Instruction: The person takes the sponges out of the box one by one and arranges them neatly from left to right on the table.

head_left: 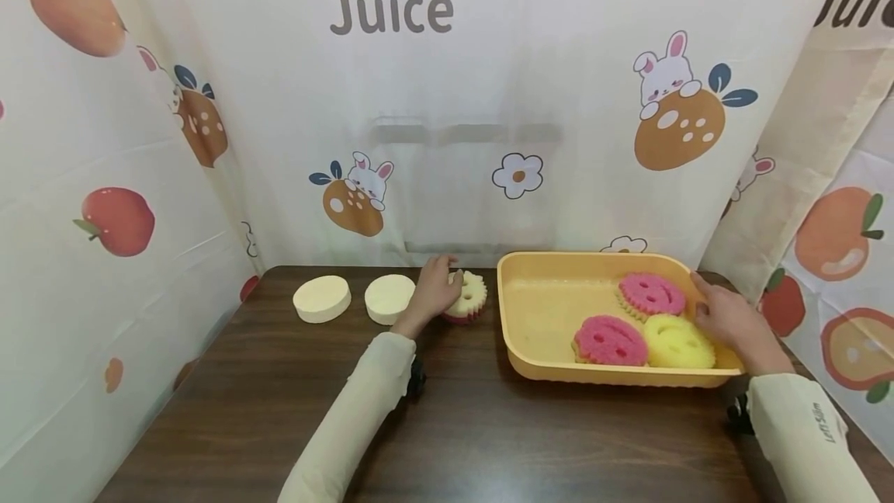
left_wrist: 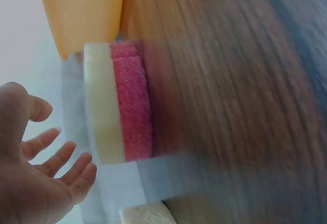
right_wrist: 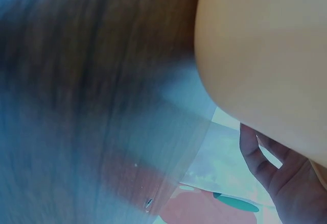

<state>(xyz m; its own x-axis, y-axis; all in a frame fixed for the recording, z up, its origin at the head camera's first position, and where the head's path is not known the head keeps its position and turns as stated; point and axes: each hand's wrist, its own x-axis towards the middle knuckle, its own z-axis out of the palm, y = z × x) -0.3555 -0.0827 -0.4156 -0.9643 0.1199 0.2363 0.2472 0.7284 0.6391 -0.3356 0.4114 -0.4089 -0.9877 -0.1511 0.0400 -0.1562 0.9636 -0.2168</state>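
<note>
Cream sleeves (head_left: 352,414), dk lettering (head_left: 822,422) on R one (approx. "Let's Slim"), blk wrist devices (head_left: 417,379), bare hands (head_left: 434,291)

The smooth, faintly glossy yellow-orange rectangular plastic tray (head_left: 541,317) stands on a dark brown wood-grain table (head_left: 531,441) with a soft sheen; behind the tray hangs matt, lightly creased white fruit-printed cloth (head_left: 461,84). Inside the tray, the pink (head_left: 611,341) and yellow (head_left: 679,341) round smiley sponges look rough and matt. Left of it, the toothed pink-and-cream round sponge (left_wrist: 135,106) pairs coarse pink with smoother cream.
</note>
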